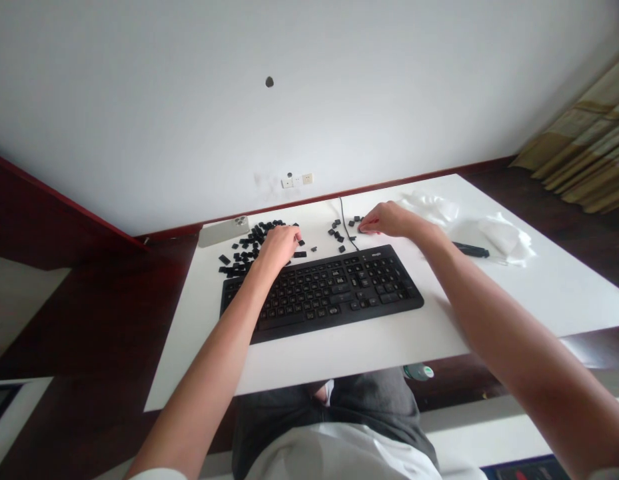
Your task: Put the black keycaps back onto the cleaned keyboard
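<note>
A black keyboard (pixel 329 313) with its keycaps taken off lies across the white table. Beyond its left half is a heap of loose black keycaps (pixel 256 233). My left hand (pixel 282 241) is at the right side of that heap, its fingers curled together; whatever they hold, if anything, is hidden. Several more keycaps (pixel 338 233) lie scattered near the keyboard cable (pixel 344 220). At the right of this smaller group, my right hand (pixel 386 219) reaches down with its fingers pinched together at a keycap (pixel 360 229).
A phone (pixel 223 232) lies at the table's far left corner. Crumpled white tissues (pixel 509 239) and a black tool-like object (pixel 470 250) are on the right. Sockets (pixel 297 181) are on the wall behind. A bottle (pixel 418 372) shows below the table's front edge.
</note>
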A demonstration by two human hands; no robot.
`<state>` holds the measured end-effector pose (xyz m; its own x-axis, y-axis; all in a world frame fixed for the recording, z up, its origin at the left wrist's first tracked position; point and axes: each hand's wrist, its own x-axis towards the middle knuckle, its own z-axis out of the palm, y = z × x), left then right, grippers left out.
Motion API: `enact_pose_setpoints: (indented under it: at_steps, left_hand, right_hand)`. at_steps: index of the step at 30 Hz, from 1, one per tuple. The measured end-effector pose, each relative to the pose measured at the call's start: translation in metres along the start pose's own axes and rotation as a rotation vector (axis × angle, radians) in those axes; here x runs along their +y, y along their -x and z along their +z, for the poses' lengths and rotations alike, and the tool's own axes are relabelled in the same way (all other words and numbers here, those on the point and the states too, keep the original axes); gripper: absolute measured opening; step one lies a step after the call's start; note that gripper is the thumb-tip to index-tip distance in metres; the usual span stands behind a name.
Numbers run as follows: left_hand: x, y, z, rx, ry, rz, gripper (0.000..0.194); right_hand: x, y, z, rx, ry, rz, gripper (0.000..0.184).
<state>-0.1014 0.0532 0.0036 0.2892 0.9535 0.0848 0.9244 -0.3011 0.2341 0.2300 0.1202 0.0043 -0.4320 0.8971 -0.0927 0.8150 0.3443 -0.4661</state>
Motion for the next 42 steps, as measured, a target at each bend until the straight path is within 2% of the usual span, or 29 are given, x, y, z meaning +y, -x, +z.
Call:
enact_pose_setpoints:
  at_steps: [6, 10, 13, 17, 20, 23, 29, 34, 37, 39, 42]
  left_hand:
    - [-0.004, -0.002, 0.000, 0.023, 0.027, -0.026, 0.023]
    - [-0.004, -0.009, -0.006, 0.031, 0.165, -0.073, 0.018]
    - [0.005, -0.014, -0.009, 0.022, 0.503, -0.134, 0.023]
    - [0.024, -0.014, -0.005, -0.111, 1.103, -0.144, 0.053]
    - [0.030, -0.010, 0.001, -0.119, 1.264, -0.152, 0.057]
    - [0.030, -0.007, 0.006, -0.142, 1.378, -0.184, 0.061]
    - [0.027, -0.005, 0.012, -0.163, 1.733, -0.201, 0.066]
    - [0.029, -0.002, 0.013, -0.155, 1.759, -0.202, 0.060]
    - [0.029, -0.001, 0.009, -0.126, 1.664, -0.185, 0.058]
    - [0.023, 0.000, 0.005, -0.062, 1.411, -0.149, 0.053]
    - [0.009, 0.002, 0.000, 0.126, 0.745, -0.105, 0.037]
  right_hand:
    - [0.004, -0.001, 0.003, 0.058, -0.009, -0.056, 0.014]
    - [0.003, 0.000, 0.002, 0.126, 0.035, -0.060, 0.017]
    - [-0.005, 0.002, 0.002, 0.210, -0.035, -0.116, 0.021]
    - [-0.030, 0.005, 0.008, 0.264, -0.333, -0.298, 0.027]
    - [-0.051, 0.008, 0.016, 0.244, -0.432, -0.400, 0.031]
    - [-0.065, 0.011, 0.024, 0.256, -0.410, -0.434, 0.032]
    - [-0.075, 0.012, 0.035, 0.319, -0.334, -0.552, 0.024]
    - [-0.079, 0.014, 0.040, 0.339, -0.344, -0.620, 0.024]
    - [-0.081, 0.015, 0.041, 0.331, -0.331, -0.620, 0.024]
    - [-0.079, 0.014, 0.039, 0.339, -0.295, -0.599, 0.024]
    - [-0.064, 0.010, 0.029, 0.395, -0.186, -0.514, 0.025]
